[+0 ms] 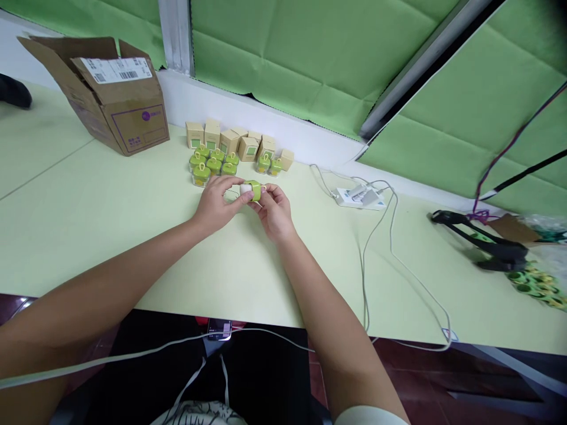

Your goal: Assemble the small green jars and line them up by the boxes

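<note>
Both my hands meet over the pale green table (pixel 110 218). My left hand (pixel 217 203) and my right hand (pixel 274 209) pinch one small jar with a green lid (pixel 251 190) between their fingertips, lying on its side just above the tabletop. Right behind it stands a cluster of several similar green-lidded jars (pixel 212 165). A row of several small tan cartons with green labels (pixel 230 140) lines the wall edge behind those.
An open cardboard shipping box (pixel 110 94) lies at the back left. A white power strip (pixel 359 198) with grey cables (pixel 390 248) sits to the right. Black-handled tool (pixel 482 239) and green patterned items (pixel 538 286) at the far right. A phone (pixel 219 329) under the table's front edge.
</note>
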`<state>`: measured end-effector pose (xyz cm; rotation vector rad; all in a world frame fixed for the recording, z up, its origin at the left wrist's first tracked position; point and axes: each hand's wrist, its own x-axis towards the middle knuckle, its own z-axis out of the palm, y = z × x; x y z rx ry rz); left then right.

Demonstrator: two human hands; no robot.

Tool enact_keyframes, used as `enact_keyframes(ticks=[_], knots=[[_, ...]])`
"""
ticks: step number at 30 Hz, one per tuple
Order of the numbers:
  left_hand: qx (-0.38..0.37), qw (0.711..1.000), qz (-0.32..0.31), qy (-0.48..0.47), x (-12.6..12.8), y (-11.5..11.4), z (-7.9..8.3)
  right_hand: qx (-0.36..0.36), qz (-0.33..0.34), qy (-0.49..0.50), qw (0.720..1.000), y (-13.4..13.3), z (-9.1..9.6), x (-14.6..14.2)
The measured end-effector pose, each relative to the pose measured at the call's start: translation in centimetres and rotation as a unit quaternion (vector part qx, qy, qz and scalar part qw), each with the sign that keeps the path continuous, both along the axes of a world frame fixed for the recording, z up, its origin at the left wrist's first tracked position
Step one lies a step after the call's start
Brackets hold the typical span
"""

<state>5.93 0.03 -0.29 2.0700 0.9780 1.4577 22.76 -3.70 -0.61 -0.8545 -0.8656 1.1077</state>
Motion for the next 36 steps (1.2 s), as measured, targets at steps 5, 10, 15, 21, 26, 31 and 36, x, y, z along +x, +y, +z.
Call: enact_keyframes(ticks=[5,10,15,21,26,31,36], knots=[[-0.018,0.998,-0.048,-0.047,0.0,0.4,-0.5,-0.029,0.028,-0.003,0.999,-0.1,0.4,0.1],[0.086,0.996,-0.03,-0.009,-0.3,0.4,-0.5,-0.075,0.091,-0.038,0.992,-0.3,1.0,-0.1],[0.148,0.988,-0.04,0.028,-0.3,-0.2,-0.2,-0.037,0.086,-0.096,0.991,-1.0,1.5,-0.8],[0.093,0.994,-0.041,0.05,-0.2,-0.6,0.0,-0.025,0.093,-0.112,0.989,-1.3,1.8,-1.4],[0.079,0.996,-0.034,0.036,0.1,-0.9,0.4,-0.026,0.088,-0.133,0.987,-1.3,1.7,-1.3],[0.051,0.998,-0.022,0.024,0.2,-1.5,1.4,-0.019,0.048,-0.186,0.981,-1.3,1.5,-1.2],[0.06,0.998,-0.003,0.03,0.4,-1.8,1.9,0.022,0.021,-0.241,0.97,-1.3,1.4,-1.5]])
